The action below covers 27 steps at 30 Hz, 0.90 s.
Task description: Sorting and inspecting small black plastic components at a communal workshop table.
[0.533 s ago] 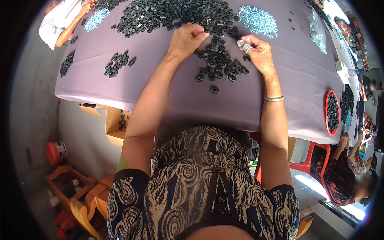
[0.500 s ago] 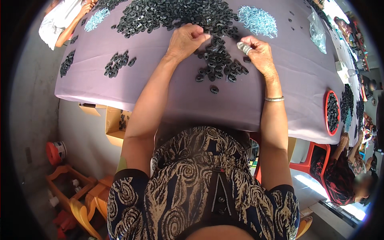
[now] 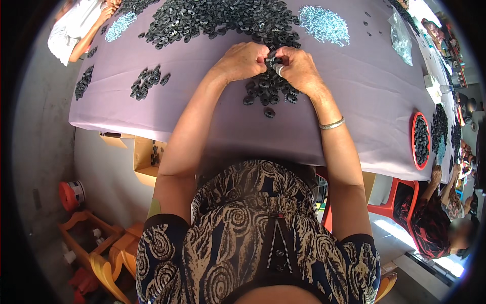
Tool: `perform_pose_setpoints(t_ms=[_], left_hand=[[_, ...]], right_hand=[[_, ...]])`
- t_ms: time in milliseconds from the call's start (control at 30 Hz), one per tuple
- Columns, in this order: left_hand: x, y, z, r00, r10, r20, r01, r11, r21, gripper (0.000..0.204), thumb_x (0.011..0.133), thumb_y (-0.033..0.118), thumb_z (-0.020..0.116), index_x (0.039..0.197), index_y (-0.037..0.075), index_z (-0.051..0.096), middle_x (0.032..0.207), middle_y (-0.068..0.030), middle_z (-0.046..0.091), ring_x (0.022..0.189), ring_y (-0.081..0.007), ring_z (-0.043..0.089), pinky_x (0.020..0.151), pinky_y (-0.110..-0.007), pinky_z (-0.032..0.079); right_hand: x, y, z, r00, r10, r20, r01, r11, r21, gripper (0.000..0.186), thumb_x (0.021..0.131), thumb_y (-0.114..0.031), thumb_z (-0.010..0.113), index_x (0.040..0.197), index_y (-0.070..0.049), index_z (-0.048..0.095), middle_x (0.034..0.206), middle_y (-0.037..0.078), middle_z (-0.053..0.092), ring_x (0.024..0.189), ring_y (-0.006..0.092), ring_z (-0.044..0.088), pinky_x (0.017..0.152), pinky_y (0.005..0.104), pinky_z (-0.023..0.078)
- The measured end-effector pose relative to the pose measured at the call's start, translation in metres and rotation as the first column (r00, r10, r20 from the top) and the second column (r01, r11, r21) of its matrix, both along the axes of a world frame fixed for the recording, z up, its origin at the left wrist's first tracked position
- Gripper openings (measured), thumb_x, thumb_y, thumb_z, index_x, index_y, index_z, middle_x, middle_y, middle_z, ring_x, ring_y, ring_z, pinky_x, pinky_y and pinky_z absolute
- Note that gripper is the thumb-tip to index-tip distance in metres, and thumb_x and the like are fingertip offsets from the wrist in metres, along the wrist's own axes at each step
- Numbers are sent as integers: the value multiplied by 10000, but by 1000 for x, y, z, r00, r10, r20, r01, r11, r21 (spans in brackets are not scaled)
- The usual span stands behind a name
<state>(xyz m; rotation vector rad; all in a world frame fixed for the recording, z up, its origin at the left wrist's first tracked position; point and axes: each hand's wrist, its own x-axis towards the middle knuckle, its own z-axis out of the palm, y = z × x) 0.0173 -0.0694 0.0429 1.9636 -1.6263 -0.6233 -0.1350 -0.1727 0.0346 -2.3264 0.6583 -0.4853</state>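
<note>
Over the table, my left hand [image 3: 244,62] and my right hand [image 3: 299,71] meet with their fingertips pinched close together. Between them shows a small black oval part [image 3: 274,60] with a notched edge, gripped by the right fingers. What the left fingertips pinch is too small and hidden to make out. A whitish wrap covers one right finger. Just below the hands lies a loose cluster of the same black parts [image 3: 269,91], with a single black part [image 3: 269,113] apart from it. Beyond them spreads a large heap of black parts [image 3: 212,20].
Small light-blue pieces [image 3: 324,24] lie right of the heap, another blue pile [image 3: 120,26] far left. Smaller black groups [image 3: 145,82] sit on the purple tablecloth [image 3: 202,126]. A red basket [image 3: 420,140] of black parts and a clear bag [image 3: 401,40] are right. Other people work at both sides.
My right hand has moved left and in to meet my left hand, which shifted slightly right and nearer. A black part now shows between the fingertips.
</note>
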Motion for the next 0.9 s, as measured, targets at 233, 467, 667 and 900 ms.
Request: perform_pose_setpoints(t_ms=[233,467,667,900], left_hand=[[2,-5,-16,968,-44,-248,24,996,-83,254,788,62,637,1040,33,623,839,-34,657,778,-132,603,730,-291,469],[13,-4,-17,812,-150,-564,71,985,-159,183,837,26,600,1010,66,642,849,59,593,798,-29,509,709,-187,413],[20,1,-13,716,-241,-655,164,970,-177,176,822,-21,578,952,63,662,936,41,633,833,-47,557,758,-210,445],[18,3,-12,665,-213,-716,56,970,-237,208,837,27,622,1040,59,655,997,-12,650,906,-97,607,820,-242,478]], right_hand=[[1,-6,-20,978,40,206,-72,986,148,196,745,15,636,923,-59,663,762,76,645,674,163,598,636,297,478],[-7,-12,-13,938,102,333,-229,901,369,119,810,-15,640,915,-64,667,720,-30,618,658,49,527,612,242,457],[-22,-15,7,946,256,198,-312,883,351,149,832,-69,686,974,-36,658,869,-13,652,822,63,584,744,222,485],[-34,-30,6,954,154,259,-232,924,303,138,862,-69,642,991,-23,662,842,0,659,760,72,604,682,224,487]])
